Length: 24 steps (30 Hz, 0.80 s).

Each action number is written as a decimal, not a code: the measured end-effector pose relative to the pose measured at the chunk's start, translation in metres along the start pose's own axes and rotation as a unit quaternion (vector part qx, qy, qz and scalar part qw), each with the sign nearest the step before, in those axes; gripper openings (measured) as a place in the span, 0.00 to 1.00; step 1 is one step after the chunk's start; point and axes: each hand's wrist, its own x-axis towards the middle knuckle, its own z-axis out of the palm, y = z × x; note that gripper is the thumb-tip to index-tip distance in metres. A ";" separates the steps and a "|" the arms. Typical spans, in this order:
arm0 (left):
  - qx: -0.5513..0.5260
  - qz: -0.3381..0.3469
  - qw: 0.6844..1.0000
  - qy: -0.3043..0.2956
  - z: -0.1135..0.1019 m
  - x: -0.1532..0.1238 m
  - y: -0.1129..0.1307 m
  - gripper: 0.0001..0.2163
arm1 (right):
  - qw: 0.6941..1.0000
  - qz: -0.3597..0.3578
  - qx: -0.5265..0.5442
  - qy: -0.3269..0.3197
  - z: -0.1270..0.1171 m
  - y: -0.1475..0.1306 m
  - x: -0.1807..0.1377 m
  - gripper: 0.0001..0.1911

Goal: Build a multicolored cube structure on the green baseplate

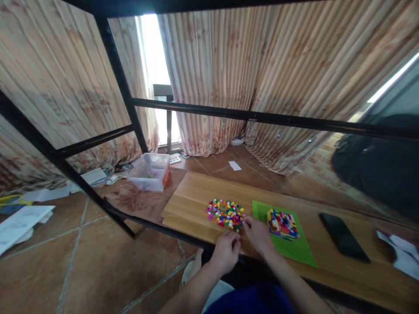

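Observation:
My left hand [226,250] hovers at the near edge of the wooden board, thumb and fingers pinched together; whatever is between them is too small to make out. Just right of it, my right hand [257,234] reaches to the near right side of a pile of small colourful bricks [225,213]. Its fingertips are also closed in a pinch, with any held piece unclear. A multicoloured brick build [283,224] with a hollow in its middle stands on a green baseplate [294,253], right of my right hand.
A dark phone [344,237] and white papers [401,253] lie to the right on the wooden board [196,189]. At the back left stands a clear plastic box [150,172] with a few pieces inside. Black metal frame bars [209,109] cross in front of patterned curtains [209,65].

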 end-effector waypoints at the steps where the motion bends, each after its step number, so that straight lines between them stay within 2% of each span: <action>1: 0.001 -0.006 1.000 -0.003 0.000 0.002 0.001 0.09 | 1.000 0.000 -0.002 -0.001 0.002 0.002 0.001 0.12; 6: 0.022 -0.033 0.999 -0.024 -0.001 0.012 0.005 0.08 | 0.999 -0.014 0.010 -0.027 0.000 0.011 0.001 0.13; 9: 0.024 -0.038 0.999 -0.021 -0.002 0.016 0.008 0.09 | 1.000 -0.014 0.013 -0.018 -0.003 0.014 0.011 0.14; 13: 0.016 -0.022 0.999 -0.024 -0.003 0.018 0.009 0.10 | 0.999 0.012 -0.038 0.016 -0.002 0.015 0.037 0.15; 17: 0.016 -0.010 0.999 -0.033 -0.005 0.021 0.010 0.10 | 0.998 0.015 -0.060 0.001 0.007 0.014 0.058 0.12; 24: 0.041 0.009 0.998 -0.037 -0.009 0.024 0.012 0.09 | 0.997 0.029 -0.067 -0.026 0.010 0.012 0.063 0.08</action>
